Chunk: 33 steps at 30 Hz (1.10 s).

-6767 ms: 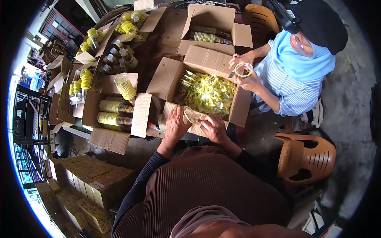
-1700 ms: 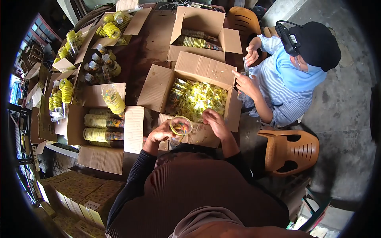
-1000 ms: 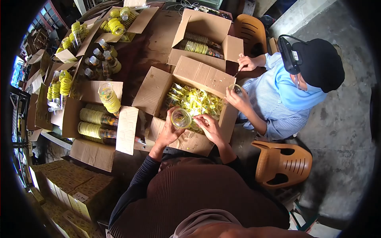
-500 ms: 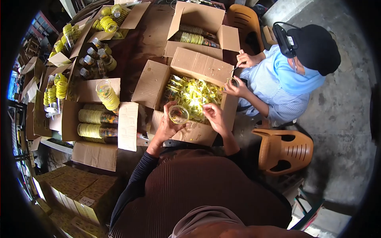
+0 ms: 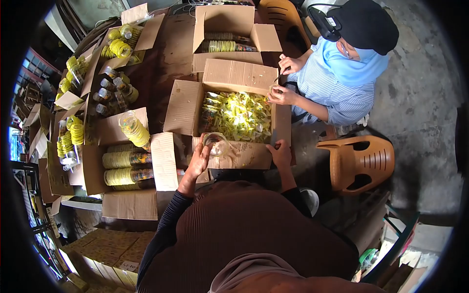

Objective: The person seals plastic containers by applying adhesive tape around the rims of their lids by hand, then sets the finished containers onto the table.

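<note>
Where the front flap point(image 5: 249, 155) of the central cardboard box point(image 5: 183, 108) folds toward the wearer, one clear cup point(image 5: 215, 144): round, see-through, mouth turned up toward the camera, held over the flap's left part at the near edge of a heap of yellow packets point(image 5: 239, 117). Left hand point(image 5: 198, 160): curved about the cup's left side, thumb and fingers closed on it, the cup lying just to the right of the palm. Long axis of the cup: foreshortened — its exact tilt cannot be told. Right hand point(image 5: 282, 154): fingers drawn together at the box's near right corner, well apart from the cup, which lies off to its left across the flap; a thin grey item point(image 5: 274, 136) shows just beyond the fingertips, though whether it is pinched there cannot be told. Nearer hand to the cup: the left, in contact; nearer to the right hand: the box corner. To the left, a second box point(image 5: 165, 161) with stacks of yellow-rimmed cups point(image 5: 119, 160) lying on their sides, plus one leaning stack point(image 5: 134, 128) at its back edge. To the right, a co-worker in a striped sleeve point(image 5: 312, 105) — both hands at a small round piece — and an orange plastic chair point(image 5: 364, 163).
</note>
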Motion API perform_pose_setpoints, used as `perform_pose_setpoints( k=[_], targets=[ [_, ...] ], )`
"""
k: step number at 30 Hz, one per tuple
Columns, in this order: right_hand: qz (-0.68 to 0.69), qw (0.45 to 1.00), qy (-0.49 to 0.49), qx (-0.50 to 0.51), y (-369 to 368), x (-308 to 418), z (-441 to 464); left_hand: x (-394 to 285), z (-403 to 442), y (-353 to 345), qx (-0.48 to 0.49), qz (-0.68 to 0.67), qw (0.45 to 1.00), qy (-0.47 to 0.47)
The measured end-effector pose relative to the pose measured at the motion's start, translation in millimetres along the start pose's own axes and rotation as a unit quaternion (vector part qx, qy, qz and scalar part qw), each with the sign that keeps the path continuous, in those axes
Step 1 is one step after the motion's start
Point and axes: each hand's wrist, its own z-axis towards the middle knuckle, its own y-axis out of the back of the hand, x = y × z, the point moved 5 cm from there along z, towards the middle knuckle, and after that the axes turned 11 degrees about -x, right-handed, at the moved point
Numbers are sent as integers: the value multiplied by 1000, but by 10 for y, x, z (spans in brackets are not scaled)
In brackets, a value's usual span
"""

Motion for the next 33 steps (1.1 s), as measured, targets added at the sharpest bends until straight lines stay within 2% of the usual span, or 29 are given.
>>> perform_pose_setpoints(
  k=[3, 5, 7, 9, 10, 12, 13, 14, 16, 18, 20, 21, 23, 26, 30, 31, 33],
  targets=[
    [49, 997, -51, 8, -77, -147, 34, -196, -4, -43, -16, 18, 999, -44],
    [95, 992, -85, 12, -97, -257, 54, -298, 19, -97, 4, -166, 986, 11],
    [96, 991, -92, 12, -167, -418, 81, -381, 54, -102, -2, -171, 985, 7],
    [97, 990, -105, 12, -144, -506, 86, -488, 69, -107, 34, -150, 986, -64],
    [105, 992, -74, 16, -24, -364, 71, -504, 55, -141, 3, -177, 984, -26],
    [124, 992, -24, 9, 127, -125, -13, -33, 49, -272, -28, -305, 952, 20],
    [130, 991, -35, 5, 177, -22, -71, -12, 54, -274, -45, -352, 934, 42],
    [147, 989, -15, 8, 245, 108, -119, -176, 37, -200, -5, -6, 981, -193],
    [174, 984, 44, -6, 405, 326, -218, -189, 6, -288, -15, 24, 990, -137],
    [182, 982, 42, -12, 510, 420, -318, -325, -24, -379, -18, 28, 993, -116],
    [211, 974, 70, -30, 634, 529, -383, -295, -8, -479, 24, -3, 999, -21],
    [208, 975, 72, -32, 689, 543, -407, 90, 1, -551, -17, 0, 999, -30],
    [236, 969, 70, -25, 788, 576, -443, -188, -47, -606, -32, 51, 991, -123],
    [227, 970, 85, -22, 964, 636, -497, -625, -108, -692, -28, -17, 993, -110],
    [248, 964, 88, -31, 1207, 528, -607, -976, -309, -946, -37, -26, 987, -157],
    [250, 964, 82, -34, 1279, 468, -658, -1105, -416, -1000, -69, 92, 963, -244],
    [247, 964, 84, -48, 1434, 340, -774, -1235, -600, -1164, -77, 169, 950, -253]
  ],
)
